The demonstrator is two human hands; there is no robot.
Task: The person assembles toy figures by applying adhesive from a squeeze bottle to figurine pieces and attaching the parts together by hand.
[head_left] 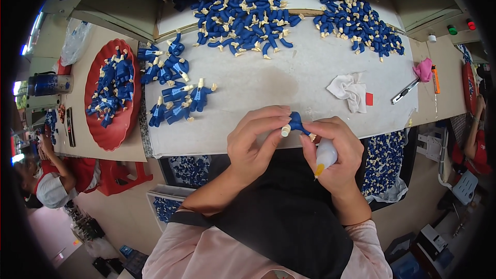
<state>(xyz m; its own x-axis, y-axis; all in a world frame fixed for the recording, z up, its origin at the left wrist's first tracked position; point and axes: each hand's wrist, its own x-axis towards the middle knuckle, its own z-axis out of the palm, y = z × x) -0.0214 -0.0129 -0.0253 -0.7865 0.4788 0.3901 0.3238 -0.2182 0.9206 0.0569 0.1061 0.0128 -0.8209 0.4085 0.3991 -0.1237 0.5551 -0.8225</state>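
Note:
My left hand (pixel 253 144) is closed on a small blue doll body (pixel 295 121) with a cream neck stub, held just over the table's near edge. From the other side, the thumb and fingers of my right hand (pixel 338 152) pinch the doll's blue arm, which ends in a cream hand. Tucked in that same right hand is a white squeeze bottle (pixel 326 154), its yellow-tipped nozzle pointing down toward me. Left of my hands lies a group of blue doll bodies (pixel 181 101) with arms on them.
Loose blue arms form a large pile (pixel 243 20) and a smaller pile (pixel 361 26) at the back. A red scalloped dish (pixel 111 142) of doll bodies stands left. A white cloth (pixel 350 90) and a utility knife (pixel 405 91) lie right. Co-workers sit at both sides.

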